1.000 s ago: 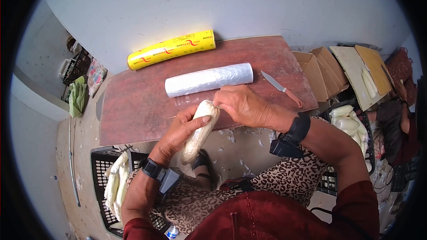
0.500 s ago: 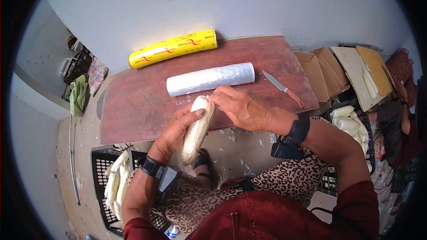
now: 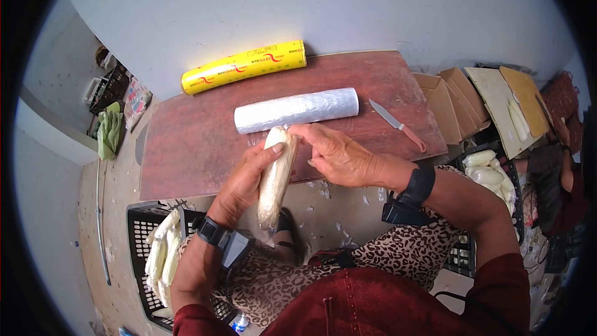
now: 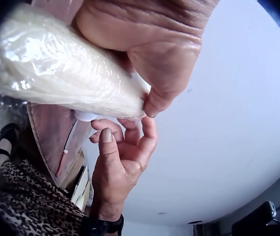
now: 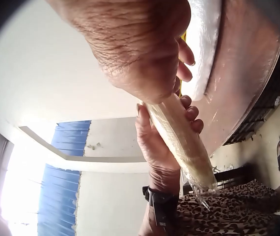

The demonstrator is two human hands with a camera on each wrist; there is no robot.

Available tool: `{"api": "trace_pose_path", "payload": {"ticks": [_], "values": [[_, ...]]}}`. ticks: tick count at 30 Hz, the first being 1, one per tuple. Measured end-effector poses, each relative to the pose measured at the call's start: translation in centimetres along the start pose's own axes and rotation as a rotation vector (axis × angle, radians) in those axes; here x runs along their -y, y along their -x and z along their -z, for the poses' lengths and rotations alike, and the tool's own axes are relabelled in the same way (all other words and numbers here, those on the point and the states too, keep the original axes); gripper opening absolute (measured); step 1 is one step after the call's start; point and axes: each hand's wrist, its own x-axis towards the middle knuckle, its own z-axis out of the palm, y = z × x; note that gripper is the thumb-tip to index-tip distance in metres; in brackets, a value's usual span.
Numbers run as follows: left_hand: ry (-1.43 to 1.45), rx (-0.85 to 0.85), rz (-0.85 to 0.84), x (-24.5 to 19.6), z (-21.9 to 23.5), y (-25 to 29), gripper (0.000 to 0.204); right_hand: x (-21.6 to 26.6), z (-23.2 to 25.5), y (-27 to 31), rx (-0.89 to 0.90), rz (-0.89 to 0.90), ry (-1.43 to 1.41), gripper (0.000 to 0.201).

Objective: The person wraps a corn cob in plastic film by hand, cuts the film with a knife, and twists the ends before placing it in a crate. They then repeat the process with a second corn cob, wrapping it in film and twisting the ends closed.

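While the left hand (image 3: pixel 244 179) grips 1 film-wrapped vegetable (image 3: pixel 275 180), the right hand (image 3: pixel 343 157), loosely spread, touches its end.

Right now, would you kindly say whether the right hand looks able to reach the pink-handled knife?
Probably yes: the pink-handled knife lies uncovered on the reddish-brown tabletop, close to the right hand, and no object seems to stand between them.

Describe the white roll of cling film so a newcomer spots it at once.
Start at the reddish-brown table. In front of the printed roll along its back edge, and left of the orange-handled knife, lies the cling film roll. Unlike the bright yellow roll behind it, this one is silvery white, shiny and without print.
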Motion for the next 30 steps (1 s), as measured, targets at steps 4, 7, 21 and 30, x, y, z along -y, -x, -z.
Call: {"api": "trace_pose_path", "payload": {"ticks": [4,7,21,30], "values": [[0.0,-0.043,-0.044,-0.4,-0.7,-0.6,0.044,0.8,0.2,-0.4,-0.005,-0.068,-0.024,0.071],[0.056,-0.012,-0.11,-0.5,-0.1,-1.3,0.037,1.9,0.3,-0.8,-0.026,-0.204,-0.116,0.07],[0.309,-0.411,-0.199,-0.4,0.5,-2.7,0.047,1.9,-3.0,-1.4,0.115,-0.392,-0.114,0.09],[0.288,-0.407,-0.236,-0.4,0.9,-3.0,0.052,1.5,-3.3,-2.6,0.166,-0.398,-0.285,0.054]]}}
